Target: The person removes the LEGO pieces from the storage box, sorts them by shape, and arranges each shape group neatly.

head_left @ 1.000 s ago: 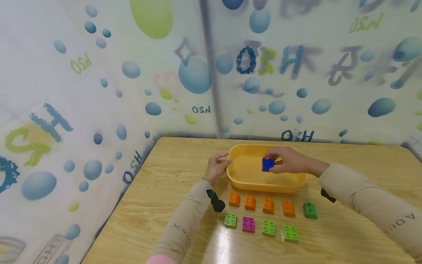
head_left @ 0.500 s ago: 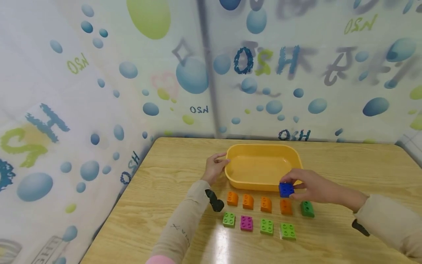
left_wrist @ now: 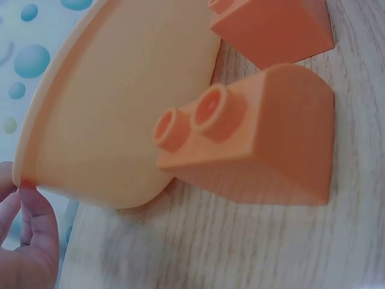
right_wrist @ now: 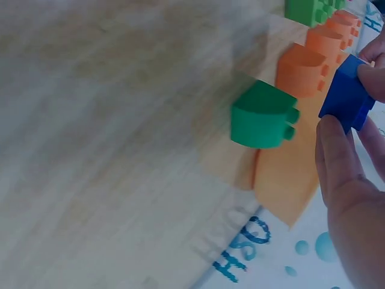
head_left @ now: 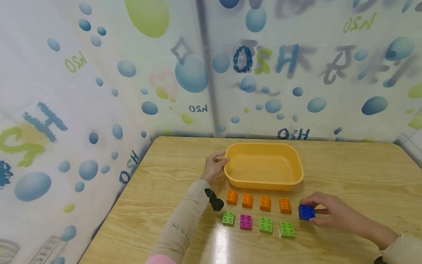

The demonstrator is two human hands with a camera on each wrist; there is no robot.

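My left hand (head_left: 213, 168) pinches the left end of the rim of a yellow plastic tub (head_left: 260, 184); the left wrist view shows thumb and fingers meeting at that rim. Between the thumb and fingers of my right hand (head_left: 334, 212) is a blue toy building brick (head_left: 306, 212), held above the table to the right of the rows of bricks. Directly beyond it stands a dark green rounded brick (right_wrist: 260, 117), almost wholly covered by the blue brick and hand in the head view but plain in the right wrist view.
Several orange rounded bricks (head_left: 265, 203) line up in front of the tub. Nearer me runs a row of lime green bricks (head_left: 265, 225) with one magenta brick (head_left: 245, 222) among them. A patterned curtain (head_left: 263, 73) hangs behind the wooden table (head_left: 356, 172).
My right hand has carried the blue brick out from over the tub, toward me and to the right. The left hand has stayed at the tub's rim.
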